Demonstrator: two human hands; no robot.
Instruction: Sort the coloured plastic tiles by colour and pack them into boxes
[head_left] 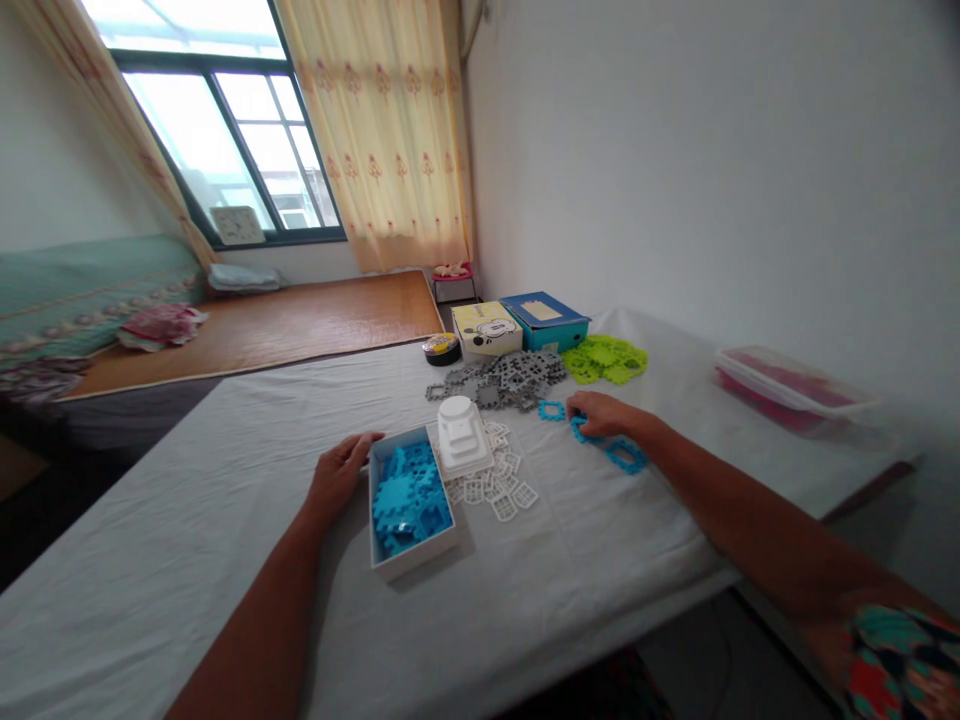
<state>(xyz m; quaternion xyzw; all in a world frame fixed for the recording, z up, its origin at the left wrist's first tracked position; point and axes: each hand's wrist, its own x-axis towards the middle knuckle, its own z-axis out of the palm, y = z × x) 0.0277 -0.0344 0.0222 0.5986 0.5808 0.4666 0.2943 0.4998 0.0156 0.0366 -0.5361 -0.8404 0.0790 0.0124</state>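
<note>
My left hand (339, 472) rests against the left side of a small white box (409, 560) filled with blue interlocking pieces (409, 497). Its fingers are curled loosely on the box wall. My right hand (600, 412) reaches out to the right and lies over loose blue square pieces (627, 456) on the white tablecloth, fingers bent down onto one of them. Another blue piece (551, 410) lies just left of that hand. A white plastic insert (461, 433) sits beside the box on several white square pieces (504, 492).
Grey pieces (504, 378) and green pieces (606, 358) lie further back, before a yellow-white box (487, 328), a blue box (546, 318) and a tape roll (442, 348). A clear lidded container (787, 390) stands at the right by the wall. A bed lies beyond the table.
</note>
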